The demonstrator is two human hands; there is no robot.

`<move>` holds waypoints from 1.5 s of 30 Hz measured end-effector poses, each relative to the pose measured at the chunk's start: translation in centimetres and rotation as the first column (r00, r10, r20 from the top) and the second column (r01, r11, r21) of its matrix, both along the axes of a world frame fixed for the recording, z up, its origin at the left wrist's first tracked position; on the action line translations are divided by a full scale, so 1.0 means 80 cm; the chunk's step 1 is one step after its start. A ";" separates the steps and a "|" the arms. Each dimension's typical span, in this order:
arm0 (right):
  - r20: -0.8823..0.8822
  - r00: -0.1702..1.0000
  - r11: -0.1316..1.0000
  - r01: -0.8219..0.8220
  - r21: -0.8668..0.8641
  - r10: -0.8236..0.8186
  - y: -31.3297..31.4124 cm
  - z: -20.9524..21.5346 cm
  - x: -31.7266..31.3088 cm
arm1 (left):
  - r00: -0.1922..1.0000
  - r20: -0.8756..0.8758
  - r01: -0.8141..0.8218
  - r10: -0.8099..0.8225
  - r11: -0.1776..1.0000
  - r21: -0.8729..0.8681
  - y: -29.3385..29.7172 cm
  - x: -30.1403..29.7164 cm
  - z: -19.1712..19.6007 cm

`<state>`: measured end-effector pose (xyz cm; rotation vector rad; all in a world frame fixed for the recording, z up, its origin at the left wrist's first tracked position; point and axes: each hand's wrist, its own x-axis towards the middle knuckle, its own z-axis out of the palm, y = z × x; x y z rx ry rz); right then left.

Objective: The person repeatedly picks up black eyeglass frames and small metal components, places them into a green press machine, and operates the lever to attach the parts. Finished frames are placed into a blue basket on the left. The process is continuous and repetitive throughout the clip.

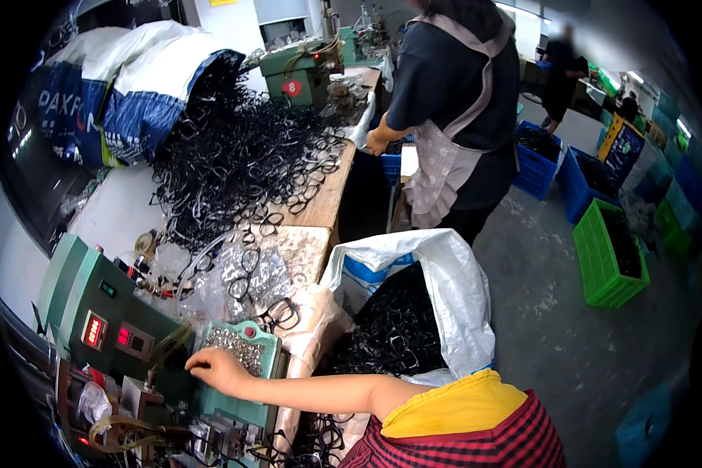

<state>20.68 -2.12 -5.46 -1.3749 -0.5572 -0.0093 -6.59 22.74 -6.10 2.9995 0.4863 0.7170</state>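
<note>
Hanging by the green tray [274, 360], right hand [224, 371], fingers bent, can't tell if gripping, could scatter small metal parts [235, 345] by knocking it; left hand unseen.

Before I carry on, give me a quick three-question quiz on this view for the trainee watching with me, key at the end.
1. Multiple choice: what fills the green tray by the right hand?
A) folded cloths
B) small shiny metal parts
C) wooden blocks
2. True or false: the nearest co-worker wears an apron.
3. Fill in the blank: at upper left, the heap of black glasses frames lies at the mouth of a ____-and-white sack.

Key: 1. B; 2. True; 3. blue
</note>
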 end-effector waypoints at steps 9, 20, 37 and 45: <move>0.162 0.980 0.944 -0.054 -0.326 0.112 -0.092 -0.033 0.002 | 0.970 -0.154 -0.219 0.190 0.955 -0.202 0.077 -0.086 -0.080; 0.056 0.918 0.919 -0.388 -0.065 0.392 -0.046 0.064 -0.073 | 0.524 0.658 0.412 0.541 0.515 -0.752 -0.079 -0.008 0.008; -0.281 0.784 0.832 -0.503 0.236 0.554 -0.006 0.083 -0.116 | 0.454 0.888 0.537 -0.072 0.817 -0.208 -0.187 0.033 0.149; 0.409 0.851 0.900 -0.153 -0.407 0.329 -0.036 0.061 -0.044 | 0.790 0.506 0.478 -0.346 0.865 -0.154 -0.219 0.022 0.114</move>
